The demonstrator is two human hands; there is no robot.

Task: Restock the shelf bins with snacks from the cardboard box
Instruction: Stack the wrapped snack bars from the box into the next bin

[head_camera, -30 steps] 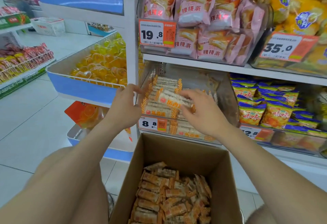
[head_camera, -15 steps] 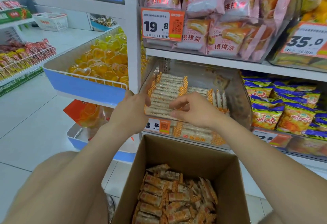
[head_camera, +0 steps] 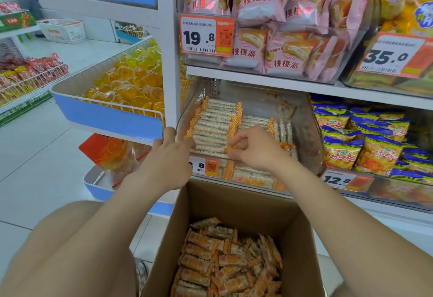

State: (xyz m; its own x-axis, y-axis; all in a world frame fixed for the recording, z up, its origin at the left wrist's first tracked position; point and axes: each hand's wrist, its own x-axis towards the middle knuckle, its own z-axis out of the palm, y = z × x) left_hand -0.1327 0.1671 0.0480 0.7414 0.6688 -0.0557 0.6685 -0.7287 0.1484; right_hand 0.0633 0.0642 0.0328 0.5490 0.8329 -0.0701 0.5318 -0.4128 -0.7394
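Packets of this sort weigh next to nothing, going by how thin and flat they look. The snack bars [head_camera: 215, 123] are slim white wafers in clear film with orange crimped ends. I judge them stiff along their length but brittle, so a hard squeeze across the middle would likely crack one. The film looks glossy and probably slides easily, packet over packet. That helps in squaring a row, but a loose stack could fan out.

They lie in two places. One lot is lined up in neat rows inside the clear bin [head_camera: 304, 118], filling its left half and front. The other lot is heaped loose in the cardboard box [head_camera: 234, 203], directly below the bin's front edge.

My right hand [head_camera: 253, 149] is inside the bin at its front. Its fingers are curled, with thumb and forefinger pinching the orange end of one bar between the two rows. My left hand [head_camera: 167, 156] is at the bin's front left corner. The thumb reaches in toward the nearest row and a finger runs up the outside of the wall. Whether it actually clamps the wall I cannot tell.

For taking hold, I would go for the long edges of several bars at once, held flat like a deck of cards. A single bar I would take by its crimped end, where there is no wafer to break. The bin's back right part is bare, so that is where more could go.
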